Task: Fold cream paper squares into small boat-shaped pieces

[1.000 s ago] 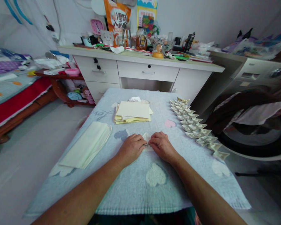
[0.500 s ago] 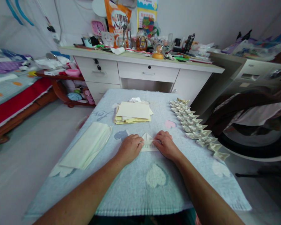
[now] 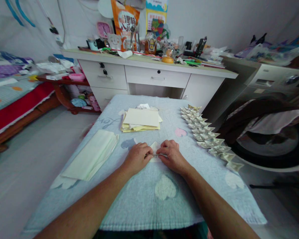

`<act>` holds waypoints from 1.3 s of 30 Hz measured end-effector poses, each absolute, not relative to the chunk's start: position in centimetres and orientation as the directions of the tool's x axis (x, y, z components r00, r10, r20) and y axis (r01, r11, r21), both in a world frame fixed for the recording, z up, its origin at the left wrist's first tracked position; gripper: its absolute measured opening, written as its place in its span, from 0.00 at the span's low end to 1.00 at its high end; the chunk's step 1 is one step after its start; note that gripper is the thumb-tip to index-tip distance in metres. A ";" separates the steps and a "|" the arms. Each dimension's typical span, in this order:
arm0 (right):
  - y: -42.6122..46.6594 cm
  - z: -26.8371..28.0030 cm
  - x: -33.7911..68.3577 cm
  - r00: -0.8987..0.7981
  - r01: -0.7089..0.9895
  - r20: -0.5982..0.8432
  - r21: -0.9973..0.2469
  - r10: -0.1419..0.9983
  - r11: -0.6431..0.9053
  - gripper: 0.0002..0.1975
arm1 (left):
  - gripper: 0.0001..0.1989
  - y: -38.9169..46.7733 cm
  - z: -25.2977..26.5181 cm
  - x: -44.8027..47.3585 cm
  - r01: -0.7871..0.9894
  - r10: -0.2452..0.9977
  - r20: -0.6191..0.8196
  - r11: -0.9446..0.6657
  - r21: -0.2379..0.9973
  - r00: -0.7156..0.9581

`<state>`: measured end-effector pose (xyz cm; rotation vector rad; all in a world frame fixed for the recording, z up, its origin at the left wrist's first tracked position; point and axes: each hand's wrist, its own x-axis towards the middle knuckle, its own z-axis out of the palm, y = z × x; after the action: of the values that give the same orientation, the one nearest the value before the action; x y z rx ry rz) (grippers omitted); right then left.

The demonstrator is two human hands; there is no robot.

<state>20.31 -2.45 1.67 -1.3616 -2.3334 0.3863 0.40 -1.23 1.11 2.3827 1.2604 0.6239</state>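
Note:
A small piece of folded paper (image 3: 153, 146) lies on the cloth-covered table in front of me, its pointed top facing away. My left hand (image 3: 139, 155) pinches its left side, and my right hand (image 3: 171, 154) pinches the right. Between my fingertips a strip of the paper stands edge-on as a thin line. My fingers cover both ends of the sheet. Beyond my hands sits a stack of cream and yellow paper (image 3: 141, 118). Left of my left arm rests a pile of long pale sheets (image 3: 92, 155).
Rows of folded paper boats (image 3: 205, 135) run along the table's right side. The blue tablecloth (image 3: 129, 205) has heart patterns. A cluttered white desk (image 3: 156, 78) stands behind the table, a washing machine (image 3: 266, 79) to the right, and a bed (image 3: 20, 99) to the left.
My right hand has moved left, closer to my left hand. The paper's near strip, flat before, is now lifted and seen edge-on between my fingers.

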 end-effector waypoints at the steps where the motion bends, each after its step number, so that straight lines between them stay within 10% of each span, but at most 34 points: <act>1: -2.4 1.7 20.2 -0.445 0.760 0.203 -0.430 0.872 0.488 0.07 | 0.02 -1.2 1.1 0.4 0.670 0.837 0.208 -0.534 0.515 0.506; 39: -1.7 1.8 21.1 -0.010 0.903 0.028 -0.428 1.000 0.020 0.10 | 0.08 -1.8 1.4 0.6 0.924 0.961 0.169 -0.259 0.279 0.219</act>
<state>21.06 -1.66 1.84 -1.9508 -1.9818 0.4175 0.61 -1.79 1.37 2.3572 1.8342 0.4687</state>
